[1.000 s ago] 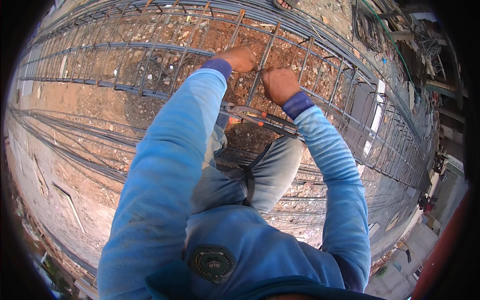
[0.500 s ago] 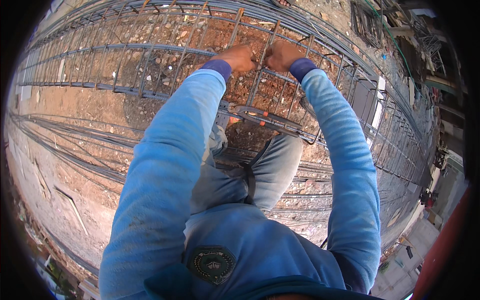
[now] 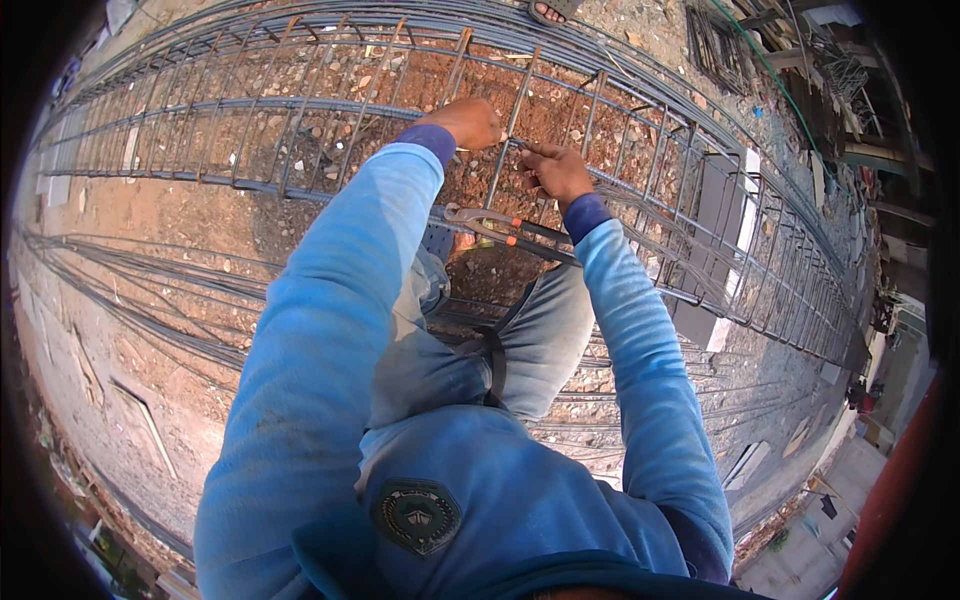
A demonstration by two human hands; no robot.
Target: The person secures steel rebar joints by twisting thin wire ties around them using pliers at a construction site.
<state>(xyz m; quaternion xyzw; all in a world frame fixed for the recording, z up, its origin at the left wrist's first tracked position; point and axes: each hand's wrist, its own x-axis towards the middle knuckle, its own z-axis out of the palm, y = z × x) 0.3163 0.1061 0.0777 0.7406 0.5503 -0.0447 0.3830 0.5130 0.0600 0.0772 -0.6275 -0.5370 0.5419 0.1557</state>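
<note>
Light-blue long-sleeved shirt (image 3: 500, 480) with purple cuffs: bore a dark-green, many-sided chest badge (image 3: 417, 516) with a pale wreath-like emblem; its lettering was too small to read. Long grey-and-rusty steel reinforcing cage (image 3: 232, 181): lay across the person's front on reddish-brown, stony soil (image 3: 170, 215), curving with the lens. Left hand (image 3: 472, 124): fingers curled, tips beside a rust-brown steel crossbar (image 3: 523, 90); whether they pinched anything could not be told. Right hand (image 3: 558, 172): fingers bent, tips near the same crossbar, just right of it; its grip likewise could not be told. Steel pincers (image 3: 485, 213) with dark handles and orange bands: lay unheld at the cage's near edge, below both hands, handles slanting toward the right knee. Bundle of thin dark steel rods (image 3: 130, 280): lay at left, a strip of bare soil between it and the cage. Flat grey panel (image 3: 712, 205) with a white edge: sat at the cage's right part. Thin green line (image 3: 765, 65): ran at upper right, near stacked debris. Sandalled foot (image 3: 552, 10): stood beyond the far edge.
</note>
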